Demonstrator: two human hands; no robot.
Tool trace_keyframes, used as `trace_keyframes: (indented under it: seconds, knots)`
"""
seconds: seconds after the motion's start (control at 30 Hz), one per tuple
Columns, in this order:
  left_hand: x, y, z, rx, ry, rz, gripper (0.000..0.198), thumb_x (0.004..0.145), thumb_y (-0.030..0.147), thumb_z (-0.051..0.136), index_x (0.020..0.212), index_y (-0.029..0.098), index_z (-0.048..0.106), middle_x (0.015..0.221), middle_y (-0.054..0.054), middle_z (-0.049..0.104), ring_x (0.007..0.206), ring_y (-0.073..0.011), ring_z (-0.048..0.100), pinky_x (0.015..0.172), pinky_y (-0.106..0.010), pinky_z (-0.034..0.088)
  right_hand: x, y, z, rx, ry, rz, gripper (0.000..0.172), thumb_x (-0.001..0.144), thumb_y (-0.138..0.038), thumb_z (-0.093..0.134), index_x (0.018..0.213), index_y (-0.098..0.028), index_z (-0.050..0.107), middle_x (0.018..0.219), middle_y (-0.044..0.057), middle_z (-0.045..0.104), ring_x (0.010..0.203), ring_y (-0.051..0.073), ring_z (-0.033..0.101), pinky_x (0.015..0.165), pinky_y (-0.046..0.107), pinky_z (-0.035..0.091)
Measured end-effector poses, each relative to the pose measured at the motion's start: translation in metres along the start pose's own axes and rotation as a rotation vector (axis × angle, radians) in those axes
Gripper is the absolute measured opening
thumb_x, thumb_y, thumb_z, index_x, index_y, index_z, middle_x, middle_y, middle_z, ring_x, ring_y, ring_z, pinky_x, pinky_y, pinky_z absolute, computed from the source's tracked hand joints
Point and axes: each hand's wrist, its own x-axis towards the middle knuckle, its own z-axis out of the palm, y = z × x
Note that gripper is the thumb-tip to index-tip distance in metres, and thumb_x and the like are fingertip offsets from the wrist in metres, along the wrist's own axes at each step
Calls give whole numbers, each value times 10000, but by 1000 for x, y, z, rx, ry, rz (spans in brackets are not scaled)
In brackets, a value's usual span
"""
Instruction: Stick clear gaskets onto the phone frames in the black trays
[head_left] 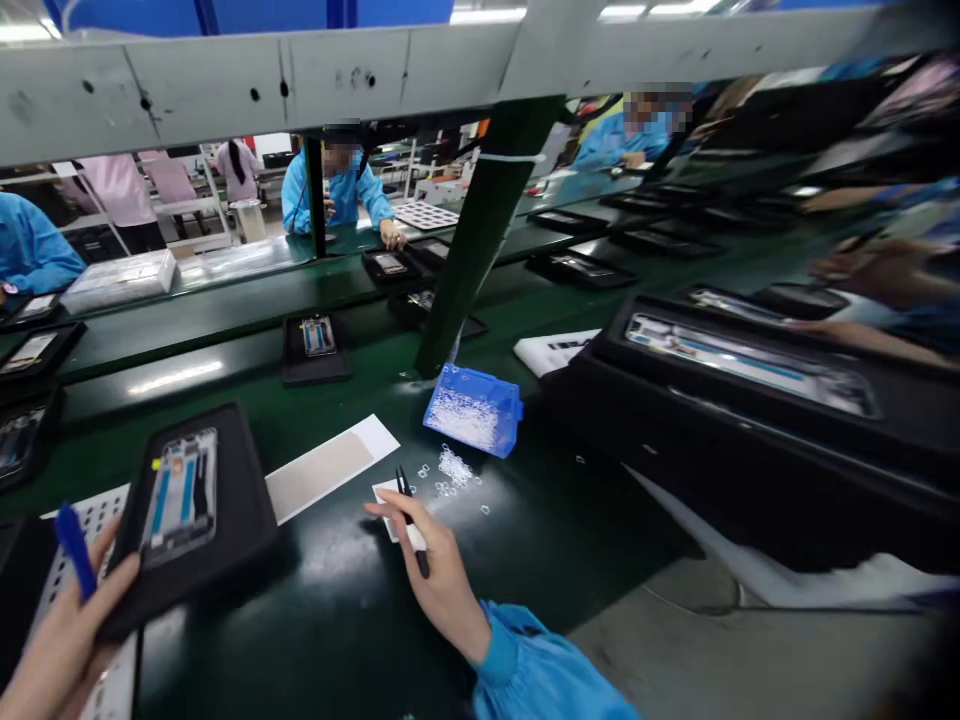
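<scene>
My left hand (pixel 71 635), at the lower left, grips the near left edge of a black foam tray (pixel 247 500). A phone frame (pixel 180 490) with blue strips lies in the tray's recess. A blue pen-like stick (pixel 73 545) stands up between the fingers of the same hand. My right hand (pixel 439 565) is closed around black tweezers (pixel 421 562), their tips pointing away from me. Under the tweezers lies a small white piece (pixel 381 494), partly covered by the hand. Just beyond are a pile of small clear rings (pixel 454 468) and a tilted blue bin (pixel 476 400) holding many more.
A white-edged strip sheet (pixel 322 475) lies between the tray and the rings. Stacked black trays (pixel 750 420) stand at the right. A green post (pixel 480 230) rises behind the bin. Across the line, a person in blue (pixel 345 195) handles a tray. More trays line the green bench.
</scene>
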Motion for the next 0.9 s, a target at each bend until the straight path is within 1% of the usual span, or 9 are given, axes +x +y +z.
trace_keyframes:
  seconds: [0.07,0.13,0.23,0.3,0.43,0.57,0.7,0.8,0.9]
  knots:
    - [45,30,5,-112,-102,-180,537,783,641,564,1297,642,407,812,209,697,473,-68,514,430,-207,380,-1,7,-12,-122,-54,-72,287,978,-329,436,1119,-239,669,1032,71,715,958,233,680,838,347,541]
    - [91,48,11,-65,-80,-170,627,865,589,479,1452,429,328,513,127,516,376,-38,323,407,-177,294,-7,19,-20,-227,-56,-114,290,969,-288,429,1088,-239,689,1009,69,714,921,239,681,789,349,550]
    - [147,50,14,246,67,-122,633,906,468,463,1451,150,402,555,51,536,455,-103,486,462,-225,408,-18,41,-30,-382,-20,-188,301,953,-234,438,1140,-245,674,1037,66,707,949,257,671,807,390,555]
    - [171,47,15,368,155,-124,601,876,420,530,1375,87,500,721,-57,660,651,-207,640,569,-293,497,-22,54,-34,-500,13,-283,333,953,-189,416,1194,-239,642,1095,67,696,1002,261,661,848,418,549]
    - [195,59,52,487,150,-11,461,832,396,604,1212,139,653,1106,-185,696,1076,-371,630,851,-412,506,-19,63,-33,-677,40,-474,317,973,-164,408,1234,-211,583,1129,77,689,1031,244,656,892,424,530]
    - [206,92,132,482,-40,152,360,837,433,612,1091,198,713,1069,-116,733,1075,-326,653,875,-347,497,-9,59,-23,-760,18,-527,268,974,-233,487,1228,-190,561,1164,93,677,1068,251,641,968,457,481]
    - [220,121,194,484,-89,148,383,888,445,554,1074,143,699,1073,-157,721,1049,-317,664,845,-355,505,-5,60,-20,-812,-12,-501,301,960,-297,526,1235,-178,551,1129,105,681,1026,256,649,933,454,494]
    - [227,134,213,492,-82,92,392,913,454,547,1082,120,666,1107,-153,694,1037,-269,658,877,-402,507,-5,62,-21,-813,13,-472,283,930,-271,566,1197,-179,565,1034,98,694,939,245,662,889,426,512]
    - [225,140,215,487,-85,62,338,900,435,585,1047,139,658,1088,-106,691,1024,-233,652,906,-430,502,-7,62,-22,-809,40,-442,243,918,-176,528,1155,-188,582,939,80,690,863,234,660,870,416,515]
